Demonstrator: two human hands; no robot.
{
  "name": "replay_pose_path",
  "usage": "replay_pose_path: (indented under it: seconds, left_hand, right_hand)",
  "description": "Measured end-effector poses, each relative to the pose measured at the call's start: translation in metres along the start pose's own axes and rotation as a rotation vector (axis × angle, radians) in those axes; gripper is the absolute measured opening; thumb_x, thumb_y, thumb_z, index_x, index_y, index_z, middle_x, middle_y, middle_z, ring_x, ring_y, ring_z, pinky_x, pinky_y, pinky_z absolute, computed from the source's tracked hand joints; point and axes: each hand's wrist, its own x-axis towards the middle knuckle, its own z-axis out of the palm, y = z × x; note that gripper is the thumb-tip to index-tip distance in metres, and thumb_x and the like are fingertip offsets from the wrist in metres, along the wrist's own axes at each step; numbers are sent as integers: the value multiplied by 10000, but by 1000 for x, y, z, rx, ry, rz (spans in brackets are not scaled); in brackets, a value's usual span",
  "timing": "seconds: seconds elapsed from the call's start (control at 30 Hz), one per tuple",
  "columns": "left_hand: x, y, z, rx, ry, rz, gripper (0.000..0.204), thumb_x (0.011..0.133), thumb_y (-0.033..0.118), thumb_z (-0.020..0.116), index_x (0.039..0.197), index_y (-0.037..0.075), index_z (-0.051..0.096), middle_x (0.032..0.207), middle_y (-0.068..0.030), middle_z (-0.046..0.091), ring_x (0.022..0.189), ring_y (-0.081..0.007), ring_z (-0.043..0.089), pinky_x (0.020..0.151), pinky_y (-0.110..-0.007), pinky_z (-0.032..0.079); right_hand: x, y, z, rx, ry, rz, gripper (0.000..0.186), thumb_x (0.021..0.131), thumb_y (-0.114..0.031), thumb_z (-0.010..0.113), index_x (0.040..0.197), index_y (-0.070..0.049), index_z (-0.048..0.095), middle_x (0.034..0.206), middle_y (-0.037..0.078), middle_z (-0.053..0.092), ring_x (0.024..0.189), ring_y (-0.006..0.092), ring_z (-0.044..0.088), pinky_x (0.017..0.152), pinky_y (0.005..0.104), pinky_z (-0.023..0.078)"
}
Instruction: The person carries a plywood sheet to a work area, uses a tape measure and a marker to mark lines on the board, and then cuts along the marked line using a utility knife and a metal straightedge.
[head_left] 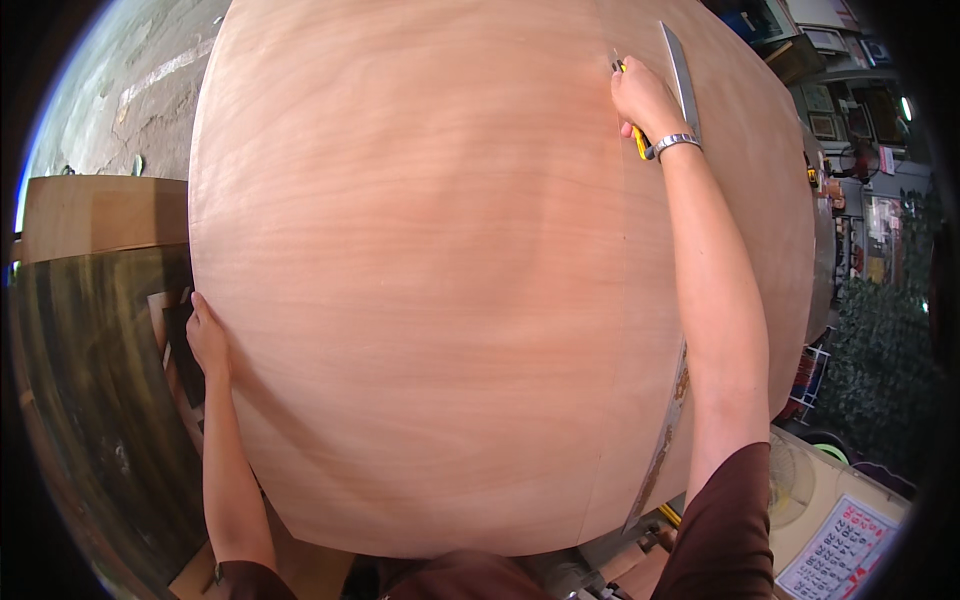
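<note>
A large sheet of pale reddish plywood spreads out in front of me. Toward its far right, my right hand is closed around a yellow and black utility knife, its front end at the sheet's surface. A long metal straightedge lies just right of that hand; my forearm hides its middle, and its worn near end shows again lower down. Faint lines run along the sheet beside it. My left hand grips the sheet's left edge, the fingers partly hidden below it.
Left of the sheet stand a dark streaked wooden panel and a light wooden block. Grey concrete shows at the far left. On the right are a printed calendar, dark green foliage and cluttered frames.
</note>
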Motion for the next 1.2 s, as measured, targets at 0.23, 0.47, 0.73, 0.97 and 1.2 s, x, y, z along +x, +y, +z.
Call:
replay_pose_path:
  seconds: [0.23,0.47,0.73,0.97,1.2]
  left_hand:
    - [4,-6,3,72,41,-17,738,1037,590,336,1152,-43,698,1070,-262,709,1055,-426,652,905,-457,477]
    - [-2,4,1,120,39,-60,727,1031,596,327,1094,-10,724,1080,-289,689,1057,-483,628,915,-543,482]
    - [-16,29,-15,80,6,-128,679,1032,562,343,1073,14,742,1067,-258,706,1061,-455,641,923,-519,491]
    - [-12,21,-12,72,23,-92,677,1036,556,339,1065,12,742,1054,-263,704,1055,-462,640,920,-533,491]
    - [-8,8,-6,107,-28,-69,697,1030,588,311,1189,38,707,1155,-251,687,1115,-458,622,956,-531,481]
  right_hand:
    - [2,-3,2,-13,0,8,382,996,-168,415,1280,67,516,782,184,690,494,246,656,482,387,525]
    - [-9,-13,-3,191,-51,47,267,936,-77,435,1119,-48,627,864,199,704,545,306,679,478,429,549]
    - [-43,-15,2,83,-40,166,287,976,-136,433,1116,32,619,912,231,710,602,338,696,512,432,565]
    - [-87,1,12,81,-76,203,300,1021,-216,435,1119,19,594,901,213,706,605,338,689,537,434,562]
    - [-168,22,20,124,-106,196,270,1031,-235,442,1060,0,572,841,217,689,600,345,673,537,451,542]
